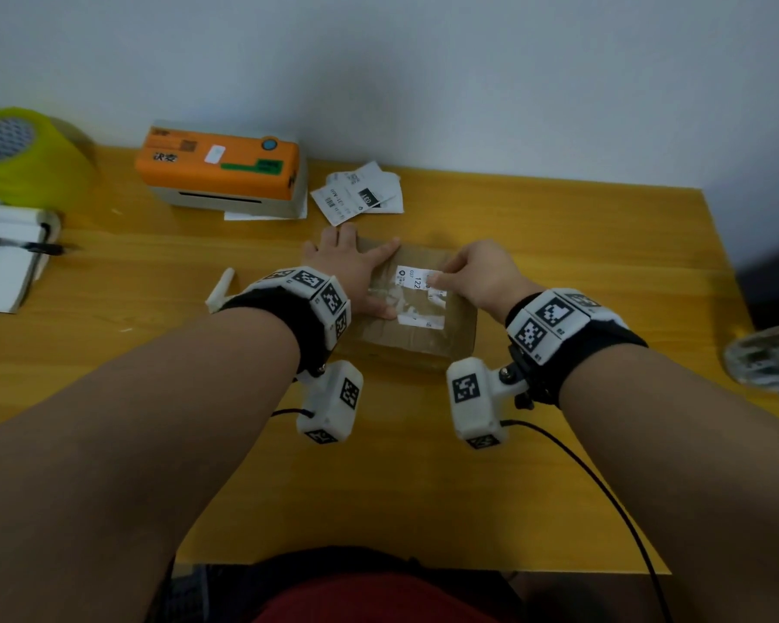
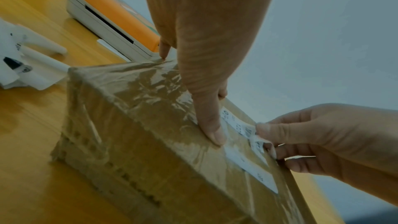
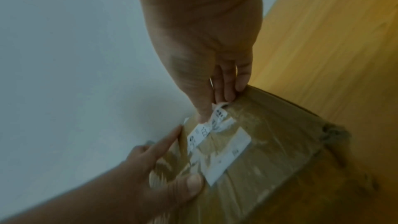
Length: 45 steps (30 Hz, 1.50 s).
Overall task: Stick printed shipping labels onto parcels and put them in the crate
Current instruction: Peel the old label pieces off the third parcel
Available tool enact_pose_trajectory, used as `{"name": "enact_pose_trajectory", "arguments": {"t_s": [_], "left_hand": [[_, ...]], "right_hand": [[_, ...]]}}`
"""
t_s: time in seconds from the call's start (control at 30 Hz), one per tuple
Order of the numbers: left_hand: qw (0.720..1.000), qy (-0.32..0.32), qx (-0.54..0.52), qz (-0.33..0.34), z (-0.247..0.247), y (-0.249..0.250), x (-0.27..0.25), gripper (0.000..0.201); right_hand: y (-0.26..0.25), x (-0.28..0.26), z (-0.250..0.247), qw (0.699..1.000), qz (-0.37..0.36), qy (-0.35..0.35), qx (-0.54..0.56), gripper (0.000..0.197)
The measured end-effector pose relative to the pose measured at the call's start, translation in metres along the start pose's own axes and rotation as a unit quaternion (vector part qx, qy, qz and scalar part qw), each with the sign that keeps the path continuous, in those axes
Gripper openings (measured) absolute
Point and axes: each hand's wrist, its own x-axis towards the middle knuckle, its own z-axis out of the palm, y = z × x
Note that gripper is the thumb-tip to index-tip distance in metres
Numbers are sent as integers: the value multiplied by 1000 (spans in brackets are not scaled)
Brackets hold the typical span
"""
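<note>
A brown cardboard parcel wrapped in clear tape lies on the yellow table. My left hand lies flat on its left part with fingers spread, the thumb pressing the top beside a white label. My right hand pinches a crumpled, lifted strip of that label between thumb and fingers. The lower part of the label lies flat on the parcel. In the right wrist view my left hand shows at the bottom left. No crate is in view.
An orange and white label printer stands at the back, with loose printed labels to its right. A yellow tape roll and a notebook with a pen are at the left. A curled paper strip lies beside my left wrist.
</note>
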Motion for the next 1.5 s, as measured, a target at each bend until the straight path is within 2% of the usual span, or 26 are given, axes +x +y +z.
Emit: {"name": "enact_pose_trajectory", "arguments": {"t_s": [0.13, 0.33, 0.47, 0.57, 0.9, 1.5], "left_hand": [[1000, 3, -5, -3, 1, 0, 0, 99], [1000, -1, -13, -3, 3, -1, 0, 99], [1000, -2, -18, -3, 3, 0, 0, 99], [1000, -4, -19, -3, 3, 0, 0, 100], [1000, -3, -17, -8, 3, 1, 0, 100], [999, 3, -38, -1, 9, -2, -3, 99]], "right_hand": [[-5, -1, 11, 994, -13, 32, -101, 20], [-3, -6, 17, 993, -36, 81, -78, 8], [-1, -5, 17, 994, -44, 76, -61, 24], [1, -5, 18, 996, -55, 65, -40, 27], [4, -12, 20, 994, -101, 44, -23, 12], [9, -26, 19, 979, -188, 56, -64, 15]]}}
